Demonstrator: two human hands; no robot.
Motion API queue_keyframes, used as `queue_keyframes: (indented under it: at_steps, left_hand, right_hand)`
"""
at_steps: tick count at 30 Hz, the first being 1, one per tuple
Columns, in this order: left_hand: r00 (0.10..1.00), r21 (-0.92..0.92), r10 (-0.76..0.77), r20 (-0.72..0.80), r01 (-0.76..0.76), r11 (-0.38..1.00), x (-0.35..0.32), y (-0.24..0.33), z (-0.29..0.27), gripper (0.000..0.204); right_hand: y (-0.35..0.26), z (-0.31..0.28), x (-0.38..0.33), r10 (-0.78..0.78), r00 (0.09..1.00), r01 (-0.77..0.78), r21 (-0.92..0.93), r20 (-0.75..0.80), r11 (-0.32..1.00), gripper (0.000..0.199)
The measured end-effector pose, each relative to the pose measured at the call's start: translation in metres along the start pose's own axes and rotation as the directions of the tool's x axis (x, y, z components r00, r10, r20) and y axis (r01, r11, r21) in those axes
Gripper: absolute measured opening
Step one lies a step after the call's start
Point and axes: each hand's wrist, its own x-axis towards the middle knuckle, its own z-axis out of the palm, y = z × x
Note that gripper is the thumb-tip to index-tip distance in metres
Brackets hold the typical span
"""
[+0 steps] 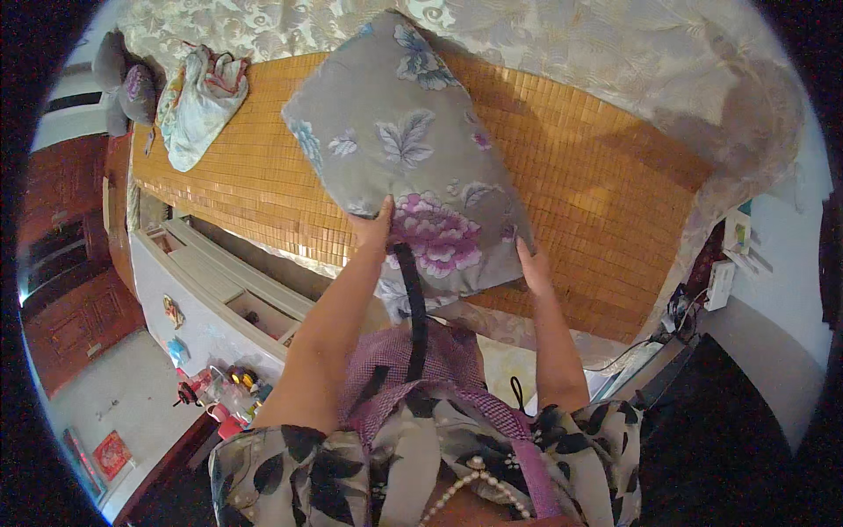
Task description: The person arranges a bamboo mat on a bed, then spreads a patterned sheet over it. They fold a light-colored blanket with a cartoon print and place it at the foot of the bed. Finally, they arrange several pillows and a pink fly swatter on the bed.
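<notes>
A large grey pillow (pixel 351 97) with purple and blue flower prints lies at a slant in front of me, its near end raised toward my body. My left hand (pixel 376 227) grips its near left edge, with the thumb on top and the other fingers hidden beneath. At the near right corner my right hand (pixel 533 263) holds the pillow in the same way, thumb uppermost. Under the pillow spreads a brown bamboo mat (pixel 580 176). A black strap (pixel 413 307) hangs down between my forearms, over the purple checked apron (pixel 378 356).
Cream patterned bedding (pixel 597 44) runs along the far side. A crumpled pale cloth (pixel 206 105) rests on the mat's left end, near small grey cushions (pixel 139 92). A white cabinet (pixel 202 290) with open compartments stands at the left. Cables (pixel 685 307) tangle at the right.
</notes>
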Motion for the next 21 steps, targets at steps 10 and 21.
queue_keyframes:
  at_steps: [10, 21]
  left_hand:
    - [0.534, -0.268, -0.105, 0.839, 0.573, 0.774, -0.102, 0.064, 0.121, 0.080]
    - [0.442, -0.033, -0.007, 0.897, 0.082, 0.996, -0.115, 0.018, 0.035, 0.058]
  right_hand:
    - [-0.143, -0.170, 0.041, -0.376, 0.745, 0.277, -0.257, -0.551, 0.926, 0.046]
    - [-0.109, -0.013, 0.044, -0.379, 0.889, 0.341, -0.924, 0.258, 0.173, 0.080]
